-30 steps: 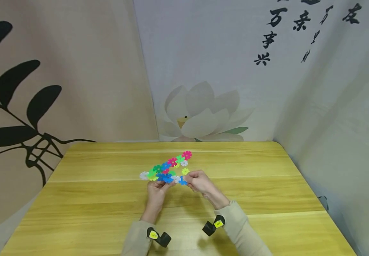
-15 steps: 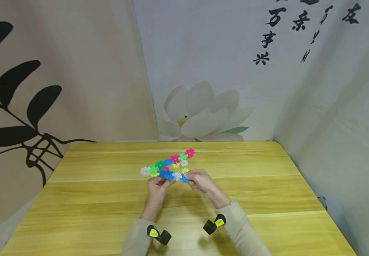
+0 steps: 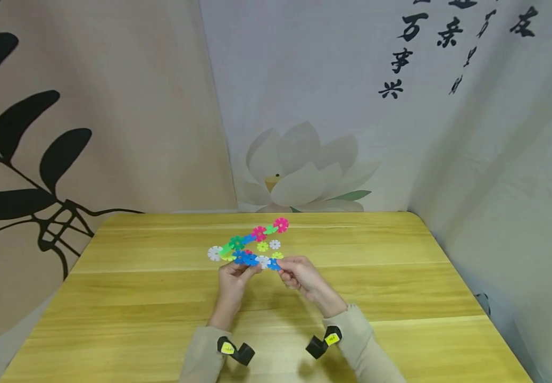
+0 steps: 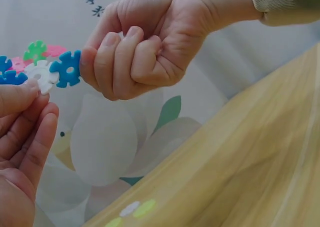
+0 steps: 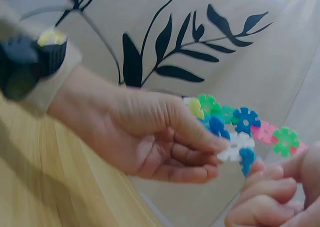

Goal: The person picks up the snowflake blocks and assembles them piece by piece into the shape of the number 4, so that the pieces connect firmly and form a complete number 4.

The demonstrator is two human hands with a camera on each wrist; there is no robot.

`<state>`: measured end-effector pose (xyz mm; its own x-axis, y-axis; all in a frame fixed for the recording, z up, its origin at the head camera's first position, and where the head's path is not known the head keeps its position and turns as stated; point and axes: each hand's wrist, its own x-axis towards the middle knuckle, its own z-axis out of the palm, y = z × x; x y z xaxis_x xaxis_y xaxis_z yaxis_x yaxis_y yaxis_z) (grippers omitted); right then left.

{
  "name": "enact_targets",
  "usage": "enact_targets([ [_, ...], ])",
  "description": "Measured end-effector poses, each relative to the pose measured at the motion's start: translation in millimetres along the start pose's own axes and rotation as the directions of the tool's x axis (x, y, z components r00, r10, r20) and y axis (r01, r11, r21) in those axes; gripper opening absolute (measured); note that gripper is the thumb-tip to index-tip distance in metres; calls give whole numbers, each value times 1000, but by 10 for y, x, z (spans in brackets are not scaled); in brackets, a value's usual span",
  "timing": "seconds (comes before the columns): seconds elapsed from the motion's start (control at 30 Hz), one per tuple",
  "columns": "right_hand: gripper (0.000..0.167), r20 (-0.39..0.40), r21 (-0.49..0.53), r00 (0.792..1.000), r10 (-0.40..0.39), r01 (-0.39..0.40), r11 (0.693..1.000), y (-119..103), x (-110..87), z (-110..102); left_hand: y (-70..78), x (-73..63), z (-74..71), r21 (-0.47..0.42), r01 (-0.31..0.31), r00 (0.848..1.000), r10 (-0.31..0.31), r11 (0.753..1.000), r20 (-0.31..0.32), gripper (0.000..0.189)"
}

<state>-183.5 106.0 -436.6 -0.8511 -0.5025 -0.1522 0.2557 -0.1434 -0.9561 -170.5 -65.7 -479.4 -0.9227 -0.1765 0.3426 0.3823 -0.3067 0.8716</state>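
Both hands hold a bent chain of interlocking snowflake discs (image 3: 236, 243) above the table, in white, green, blue, pink and yellow. It forms a sideways V, its far arm ending in a pink disc (image 3: 281, 225). With thumb and fingers my left hand (image 3: 231, 287) pinches the near arm by a white disc (image 4: 45, 78). At that arm's end my right hand (image 3: 306, 279) pinches a blue disc (image 4: 66, 68), which meets the white one; its other fingers are curled in. In the right wrist view the left thumb partly covers the white disc.
Loose discs lie on the wooden table (image 3: 161, 298) behind the hands: a yellow disc (image 3: 262, 246), a white disc (image 3: 275, 244) and another yellow disc (image 3: 277, 256). A pinkish-red disc (image 3: 249, 251) shows partly behind the chain. A printed curtain (image 3: 314, 106) hangs behind the table.
The chain has risen slightly and tilted, its far arm now higher, uncovering more of a loose yellow disc. Both hands keep their pinch and have shifted only a little.
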Motion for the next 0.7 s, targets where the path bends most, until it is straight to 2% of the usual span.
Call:
enact_targets([
  [0.13, 32, -29, 34, 999, 16, -15, 999, 9, -13, 36, 16, -10, 0, -11, -15, 1000, 15, 1000, 23, 25],
  [0.37, 30, -76, 10, 997, 34, -34, 999, 0, -24, 60, 1, -43, 4, -3, 36, 999, -36, 999, 8, 7],
  [0.43, 29, -76, -3, 996, 38, -39, 999, -9, -22, 57, -11, -50, 9, -6, 37, 999, -37, 999, -3, 11],
  [0.57, 30, -61, 5, 997, 44, -44, 999, -10, -18, 59, -23, -54, 3, -7, 33, 999, -33, 999, -9, 5],
  [0.63, 32, -51, 15, 997, 50, -49, 999, -4, -12, 64, -22, -51, -4, -10, 33, 999, -33, 999, -7, 10],
  [0.7, 33, -40, 20, 998, 49, -49, 999, 0, -1, 67, -10, -40, -10, -16, 28, 1000, -28, 999, -5, 7],
])
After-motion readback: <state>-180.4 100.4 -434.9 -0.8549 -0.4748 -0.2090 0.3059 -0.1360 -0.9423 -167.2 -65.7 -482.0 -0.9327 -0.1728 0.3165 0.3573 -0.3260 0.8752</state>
